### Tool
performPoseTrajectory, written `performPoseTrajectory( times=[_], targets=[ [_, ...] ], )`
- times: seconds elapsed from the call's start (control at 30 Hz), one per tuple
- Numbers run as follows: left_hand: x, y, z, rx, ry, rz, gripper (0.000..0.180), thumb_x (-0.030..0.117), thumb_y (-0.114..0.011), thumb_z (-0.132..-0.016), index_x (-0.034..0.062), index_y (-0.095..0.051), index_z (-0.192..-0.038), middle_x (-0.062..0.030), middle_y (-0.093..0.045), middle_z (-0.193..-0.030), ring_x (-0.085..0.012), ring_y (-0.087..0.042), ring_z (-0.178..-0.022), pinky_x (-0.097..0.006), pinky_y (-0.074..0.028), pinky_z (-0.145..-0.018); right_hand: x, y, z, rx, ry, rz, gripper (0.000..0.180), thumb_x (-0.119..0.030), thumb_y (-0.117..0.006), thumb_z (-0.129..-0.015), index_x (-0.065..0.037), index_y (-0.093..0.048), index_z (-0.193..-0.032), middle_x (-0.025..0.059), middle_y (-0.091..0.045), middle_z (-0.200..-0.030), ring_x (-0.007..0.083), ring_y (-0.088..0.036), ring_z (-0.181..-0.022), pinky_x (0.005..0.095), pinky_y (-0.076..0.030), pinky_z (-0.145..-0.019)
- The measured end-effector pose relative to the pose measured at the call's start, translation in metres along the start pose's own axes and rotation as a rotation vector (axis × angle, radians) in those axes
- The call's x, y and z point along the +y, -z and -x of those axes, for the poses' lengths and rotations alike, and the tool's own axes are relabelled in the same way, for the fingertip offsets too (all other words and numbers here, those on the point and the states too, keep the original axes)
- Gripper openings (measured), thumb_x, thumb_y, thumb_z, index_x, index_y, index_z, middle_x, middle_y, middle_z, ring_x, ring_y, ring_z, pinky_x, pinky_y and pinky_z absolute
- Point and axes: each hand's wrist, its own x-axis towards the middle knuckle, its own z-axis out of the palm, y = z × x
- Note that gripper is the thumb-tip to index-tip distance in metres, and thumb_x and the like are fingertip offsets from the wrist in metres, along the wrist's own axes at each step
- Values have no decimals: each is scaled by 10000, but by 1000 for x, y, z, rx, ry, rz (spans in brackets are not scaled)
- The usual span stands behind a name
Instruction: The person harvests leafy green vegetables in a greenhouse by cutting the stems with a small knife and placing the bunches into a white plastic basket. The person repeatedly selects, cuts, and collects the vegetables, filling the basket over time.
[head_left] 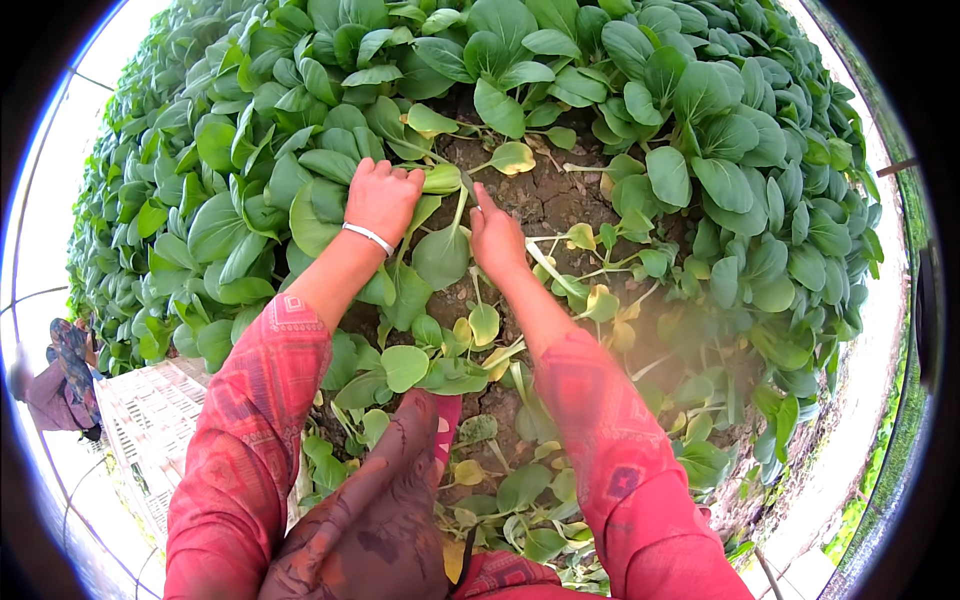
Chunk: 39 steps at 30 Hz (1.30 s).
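My left hand [384, 203] is closed around a bok choy [441, 180], whose pale green base points right and whose leaves spread to the left. Beside that base, my right hand [496, 236] grips what looks like a small knife [467, 186]; only a narrow dark blade shows, and its handle is hidden in the fingers. The blade is at the cut end of the base. One loose broad leaf [441, 257] hangs by its stalk between the two hands.
Dense bok choy plants [700, 110] stand ahead and to both sides. Trimmed green and yellow leaves [484, 324] litter the brown soil [540, 195]. White slatted crates [150, 415] are at the left, near another person [68, 385]. My brown patterned cloth [370, 510] hangs below.
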Motion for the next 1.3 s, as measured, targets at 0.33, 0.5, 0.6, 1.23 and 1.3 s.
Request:
performPoseTrajectory(
  times=[0.33, 0.5, 0.6, 1.23, 1.3],
  targets=[
    [-12, -2, 16, 3, 75, 59, 194, 182, -727, -745, 151, -643, -917, -14, -650, -765, -211, -601, -793, -365, -417, -732, 3, -14, 0, -36, -66, 52, 473, -269, -476, -979, -205, -466, -1448, 203, -696, -968, 400, -656, -915, 510, -507, -835],
    [3, 32, 28, 306, 7, 337, 321, 126, -753, -733, 127, -661, -1041, -8, -692, -936, -186, -630, -904, -358, -425, -803, 12, 25, 43, 248, 14, -395, 465, -295, -572, -974, -172, -494, -1416, 139, -673, -838, 270, -643, -714, 388, -522, -695],
    [17, 66, 30, 383, 10, 408, 413, 85, -774, -701, 104, -660, -1097, -31, -701, -1029, -190, -654, -993, -361, -422, -856, -4, 66, 68, 228, -228, -927, 497, -255, -672, -937, -36, -488, -1344, 63, -675, -874, 81, -579, -672, 219, -432, -498],
    [142, 198, 60, -324, -26, 1302, 574, 231, -795, -722, 91, -572, -1231, -175, -676, -1047, -356, -662, -923, -413, -525, -822, -50, 159, 254, 226, -293, -810, 624, -152, -812, -811, 9, -480, -1314, 45, -598, -1090, 91, -592, -890, 250, -511, -776],
    [150, 193, 69, -327, -46, 1308, 563, 154, -811, -722, 52, -578, -1224, -170, -691, -1038, -318, -698, -939, -361, -548, -828, -43, 164, 267, 216, -295, -817, 560, -192, -798, -834, 11, -519, -1275, 22, -613, -1006, 64, -568, -776, 224, -491, -695]
  ],
)
